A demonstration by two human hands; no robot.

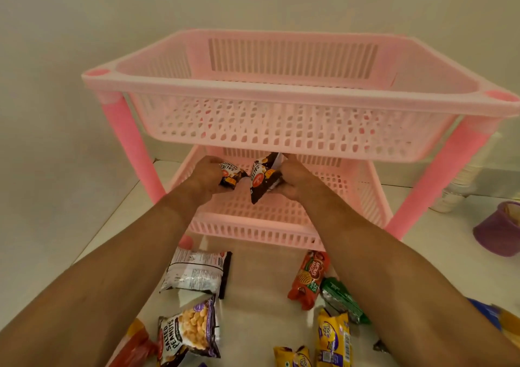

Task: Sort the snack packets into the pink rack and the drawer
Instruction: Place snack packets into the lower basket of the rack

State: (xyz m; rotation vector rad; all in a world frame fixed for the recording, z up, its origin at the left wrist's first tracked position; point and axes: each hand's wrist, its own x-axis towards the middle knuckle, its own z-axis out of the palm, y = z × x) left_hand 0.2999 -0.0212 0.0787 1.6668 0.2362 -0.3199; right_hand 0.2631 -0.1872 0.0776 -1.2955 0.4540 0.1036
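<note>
Two packets [263, 179], fingers partly hidden

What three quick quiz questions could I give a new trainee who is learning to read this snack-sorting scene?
1. True or false: each hand, left hand and right hand, holds a salted peanuts packet.
2. Over which tier of the pink rack are the hands: A) top basket, B) lower basket, C) neither?
3. What colour is the biscuit packet lying beside the green packet?

Key: 1. True: left packet, right packet. 2. B. 3. Orange-red.
</note>
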